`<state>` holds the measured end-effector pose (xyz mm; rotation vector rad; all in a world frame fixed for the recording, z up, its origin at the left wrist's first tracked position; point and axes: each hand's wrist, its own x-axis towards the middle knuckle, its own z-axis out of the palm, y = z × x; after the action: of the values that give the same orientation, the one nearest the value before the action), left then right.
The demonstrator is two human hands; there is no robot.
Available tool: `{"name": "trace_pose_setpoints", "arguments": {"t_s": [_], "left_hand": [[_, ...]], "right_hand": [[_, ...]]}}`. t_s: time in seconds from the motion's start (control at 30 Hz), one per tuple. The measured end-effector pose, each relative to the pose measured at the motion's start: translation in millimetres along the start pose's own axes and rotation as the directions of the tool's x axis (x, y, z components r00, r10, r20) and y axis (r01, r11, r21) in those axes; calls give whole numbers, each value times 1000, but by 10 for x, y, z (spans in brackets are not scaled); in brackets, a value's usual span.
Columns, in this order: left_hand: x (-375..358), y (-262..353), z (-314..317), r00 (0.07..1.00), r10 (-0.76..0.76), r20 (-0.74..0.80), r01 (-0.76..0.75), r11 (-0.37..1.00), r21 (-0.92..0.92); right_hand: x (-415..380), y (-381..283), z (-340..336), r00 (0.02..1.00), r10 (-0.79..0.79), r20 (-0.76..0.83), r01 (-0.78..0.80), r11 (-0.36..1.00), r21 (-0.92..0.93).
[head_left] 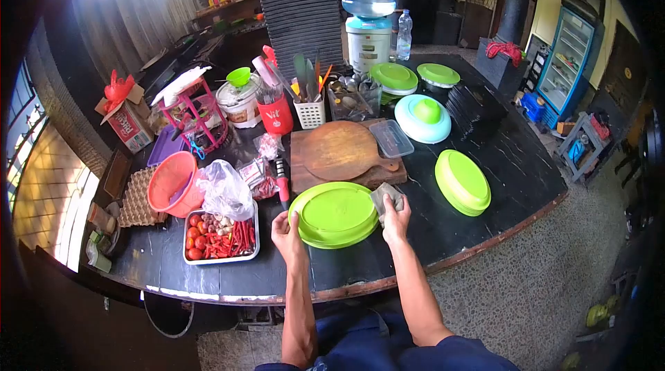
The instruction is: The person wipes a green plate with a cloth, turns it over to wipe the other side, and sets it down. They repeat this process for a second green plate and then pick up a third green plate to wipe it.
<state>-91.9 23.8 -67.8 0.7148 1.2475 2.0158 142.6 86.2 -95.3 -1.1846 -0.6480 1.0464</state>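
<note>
Green oval container is sitting near the front edge of the black table, and the chief hazard noted is slippage: the wall is appearing smooth, so sideways pressure from the right hand could be sending it skidding if the left hand is bracing it only lightly. A push toward the person could be carrying it to the table's edge, with a fall as the worst outcome. A push toward the left could be driving it against the metal tray, which is holding tomatoes and red chillies in a loose heap; a knock could be scattering them. Beyond the container's far rim, the wooden board is lying close, and a forward shove could be ending in contact there. A red-and-black handle is lying just beyond the left hand, where a careless reach could be catching it. As to position, the container is lying between the two hands, broad face up. The left hand is standing at its left side, thumb against the rim; whether the fingers are closing underneath, this inspector cannot tell. The right hand is pinching a folded grey cloth between thumb and fingers at the container's right end.
</note>
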Motion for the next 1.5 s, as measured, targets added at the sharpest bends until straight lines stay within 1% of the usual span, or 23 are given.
{"name": "trace_pose_setpoints", "arguments": {"t_s": [0.03,0.1,0.13,0.17,0.23,0.27,0.3,0.37,0.43,0.47,0.6,0.7,0.83,0.9,0.97,1.03,1.1,1.17,1.2,1.27,1.37,1.43,1.5], "left_hand": [[3,2,18,1000,-9,-2,9,1000,4],[-29,27,49,942,-313,125,334,916,-223],[-63,42,70,925,-352,140,372,916,-154],[-112,59,87,924,-359,133,377,913,-153],[-174,105,158,941,-319,115,338,913,-229],[-206,138,174,942,-301,148,330,914,-238],[-239,201,217,940,-308,145,335,912,-236],[-285,304,319,918,-326,225,386,863,-325],[-343,326,401,909,-331,252,401,858,-320],[-356,330,436,913,-304,274,383,869,-312],[-374,433,435,911,-228,343,329,903,-275],[-453,498,462,905,-217,366,310,926,-217],[-531,454,483,887,-218,406,297,944,-142],[-561,418,496,885,-220,410,299,944,-140],[-613,433,549,896,-209,391,308,928,-209],[-632,418,569,926,-183,330,270,933,-238],[-608,496,481,827,-367,426,547,699,-460],[-572,492,460,835,-373,405,546,650,-527],[-576,461,471,857,-363,367,512,692,-510],[-567,422,454,876,-353,328,477,731,-487],[-515,415,454,882,-341,324,470,671,-574],[-497,521,475,883,-370,289,469,693,-548],[-515,552,482,903,-342,261,430,736,-523]], "right_hand": [[-17,-18,-25,1000,16,6,-16,1000,9],[-50,-37,-36,1000,6,-31,-5,1000,24],[-58,-54,-33,998,-15,-63,18,999,48],[-74,-95,-95,999,-4,-31,7,996,86],[-115,-221,-172,993,-105,-51,108,992,62],[-131,-281,-204,968,-239,-73,236,971,-41],[-262,-524,-160,979,-169,-116,163,985,-62],[-293,-586,-159,893,-450,-20,427,861,-277],[-450,-779,-54,850,-507,145,525,789,-317],[-422,-759,-37,765,-614,195,632,656,-413],[-601,-1044,110,755,-603,257,642,600,-478],[-796,-1141,278,628,-692,355,761,452,-465],[-1001,-1136,466,578,-712,399,810,439,-389],[-1105,-1136,507,529,-707,469,848,432,-305],[-1190,-1098,507,498,-699,514,867,411,-282],[-1328,-1049,487,402,-679,615,909,374,-183],[-1416,-955,395,354,-622,699,910,402,-102],[-1505,-962,276,288,-589,755,943,312,-116],[-1485,-944,224,290,-590,754,942,314,-117],[-1411,-915,79,221,-631,743,974,180,-136],[-1251,-974,-180,107,-615,781,990,-9,-143],[-1123,-966,-321,126,-679,723,979,-33,-201],[-991,-1016,-446,192,-696,692,963,-3,-270]]}}
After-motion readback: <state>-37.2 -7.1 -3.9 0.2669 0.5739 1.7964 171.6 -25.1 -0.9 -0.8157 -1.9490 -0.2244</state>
